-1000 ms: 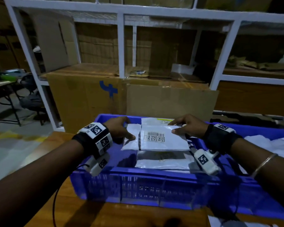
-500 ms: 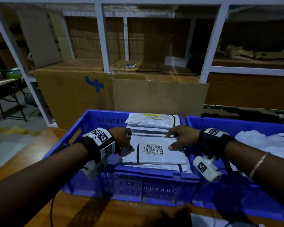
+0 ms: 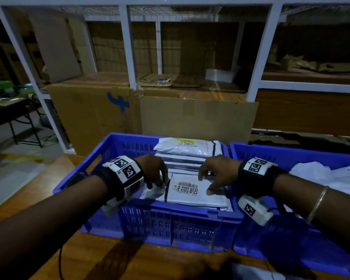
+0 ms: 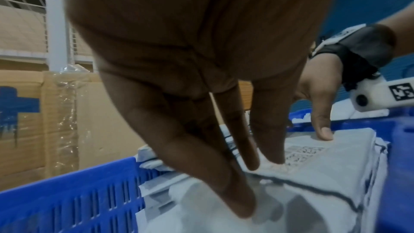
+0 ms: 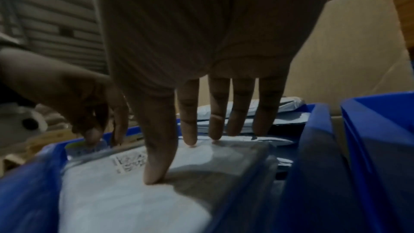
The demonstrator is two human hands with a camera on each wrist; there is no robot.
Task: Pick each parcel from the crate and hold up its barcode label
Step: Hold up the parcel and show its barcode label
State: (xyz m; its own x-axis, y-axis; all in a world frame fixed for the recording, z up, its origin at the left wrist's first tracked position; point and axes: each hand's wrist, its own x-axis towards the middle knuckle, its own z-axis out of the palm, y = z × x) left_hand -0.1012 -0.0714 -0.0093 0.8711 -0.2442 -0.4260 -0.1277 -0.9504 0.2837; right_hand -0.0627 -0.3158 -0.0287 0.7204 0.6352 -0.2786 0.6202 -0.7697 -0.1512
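A white poly-mailer parcel (image 3: 208, 199) (image 4: 313, 174) (image 5: 123, 192) lies flat on the stack at the front of the blue crate (image 3: 170, 221). Its barcode label (image 3: 185, 187) faces up. My left hand (image 3: 154, 172) (image 4: 253, 166) touches the parcel's folded left end with straight, downward-pointing fingers. My right hand (image 3: 216, 172) (image 5: 179, 148) rests its thumb tip and straight fingertips on the parcel's right half. Another white parcel (image 3: 188, 147) with a yellow-edged label lies on the pile at the back of the crate, with more parcels under it.
A second blue crate (image 3: 291, 156) holding white packages (image 3: 321, 174) adjoins on the right. Both stand on a wooden table (image 3: 150, 259). Large cardboard boxes (image 3: 93, 114) and a white shelf frame (image 3: 127, 47) stand right behind the crates.
The parcel, held up over the crate a second ago, has come down onto the stack. Both hands went from gripping its ends to resting fingertips on it.
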